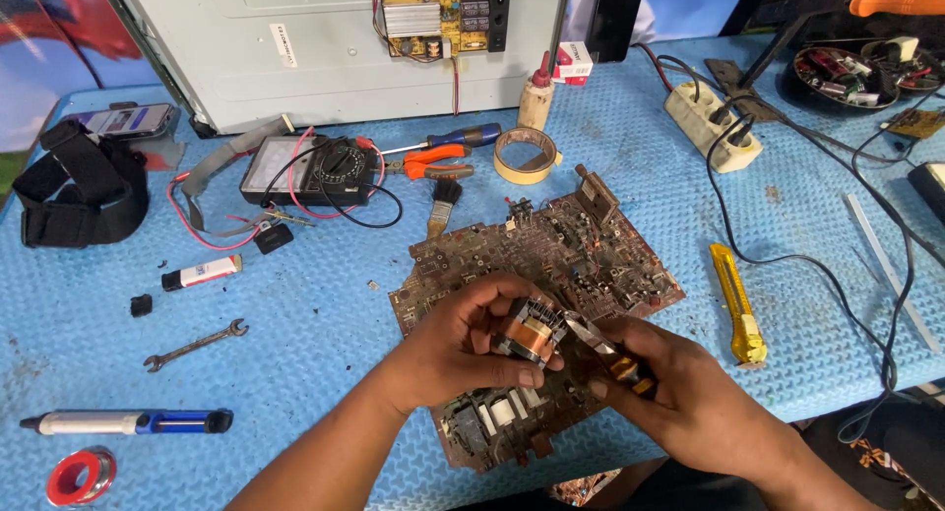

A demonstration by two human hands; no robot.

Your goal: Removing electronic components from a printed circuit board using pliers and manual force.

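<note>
Blue bench mat (295,314): left hand (463,344) grip clamps a copper-wound transformer (530,332); right hand (679,393) grip clamps pliers (600,346).

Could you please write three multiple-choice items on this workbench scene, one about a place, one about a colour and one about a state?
1. Where does the small wrench lie?
A. On the blue mat, on the left-hand side of the circuit board
B. On top of the multimeter
C. Inside the roll of tape

2. What colour is the utility knife on the other side of the circuit board?
A. Red
B. Yellow
C. Green

3. What is the left hand doing?
A. Lying flat on the mat
B. Holding the paintbrush
C. Holding a small coil wound with copper wire

Answers:
1. A, the wrench rests on the blue mat, apart from the board.
2. B, its body is plainly yellow.
3. C, the fingers close round the coil above the board, while the right hand brings a metal tool to it.
</note>
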